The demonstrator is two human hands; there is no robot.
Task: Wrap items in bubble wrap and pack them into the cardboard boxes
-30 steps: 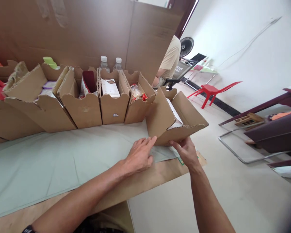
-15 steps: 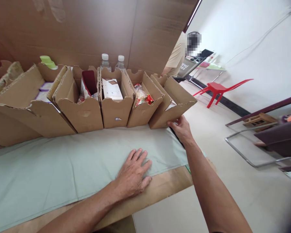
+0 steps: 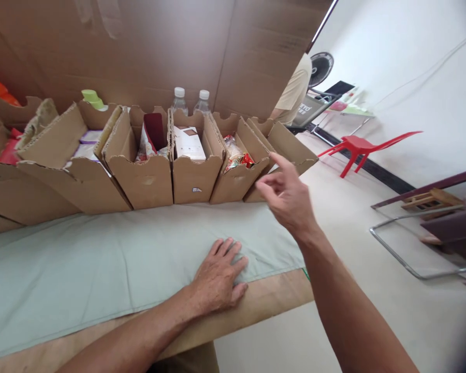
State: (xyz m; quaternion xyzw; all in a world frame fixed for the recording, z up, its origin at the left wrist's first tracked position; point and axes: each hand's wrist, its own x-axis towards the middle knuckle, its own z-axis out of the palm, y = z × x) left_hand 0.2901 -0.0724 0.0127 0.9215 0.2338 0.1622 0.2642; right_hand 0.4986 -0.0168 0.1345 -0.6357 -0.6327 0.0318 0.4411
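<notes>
My left hand [image 3: 219, 274] lies flat with fingers spread on the pale green cloth [image 3: 93, 259], near its front edge. Raised in front of the rightmost cardboard bin [image 3: 308, 165] is my right hand [image 3: 289, 199], its index finger stretched out and nothing held in it. That hand hides much of the bin's front. To the left, another cardboard bin [image 3: 233, 187] holds shiny red and clear packets [image 3: 236, 154]. The bin [image 3: 194, 178] beside that one contains a white box [image 3: 189, 143].
Several more bins, one of them a wide bin [image 3: 145, 181], continue leftward. Two clear bottles [image 3: 179, 101] stand behind them, before a tall cardboard panel [image 3: 159, 46]. Past the table's right end are a red stool [image 3: 355, 145], a metal-framed chair [image 3: 392, 259] and a person's sleeve [image 3: 297, 85].
My right hand has let go of the lower corner of the rightmost bin and risen in front of it. The left hand stays on the cloth. The view has shifted slightly left.
</notes>
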